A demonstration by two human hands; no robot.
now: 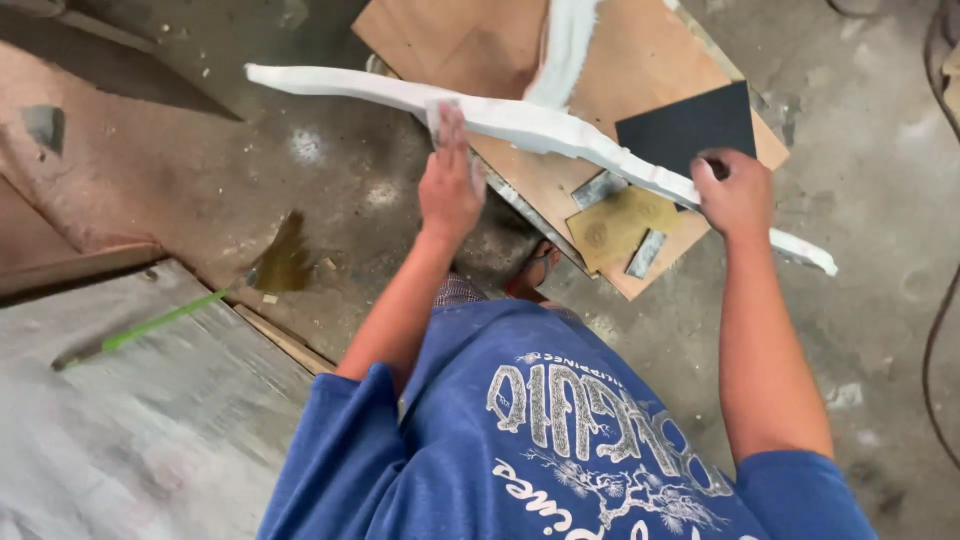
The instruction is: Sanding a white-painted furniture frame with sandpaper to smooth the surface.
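Two hands on one curved white-primed wooden piece [520,122], held above a plywood board [470,45]: right hand [738,192] fingers clenched round it for steadiness, left hand [452,178] pressing a small sanding scrap [440,112] flat against it. Dark sandpaper sheet [690,125] nearby.

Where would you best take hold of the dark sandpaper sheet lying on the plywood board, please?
Judging by its pose, take the dark sandpaper sheet by its far right corner, coming from the right: that corner lies flat and free on the plywood board, whereas the near edge is tucked under the white curved piece and the right hand.
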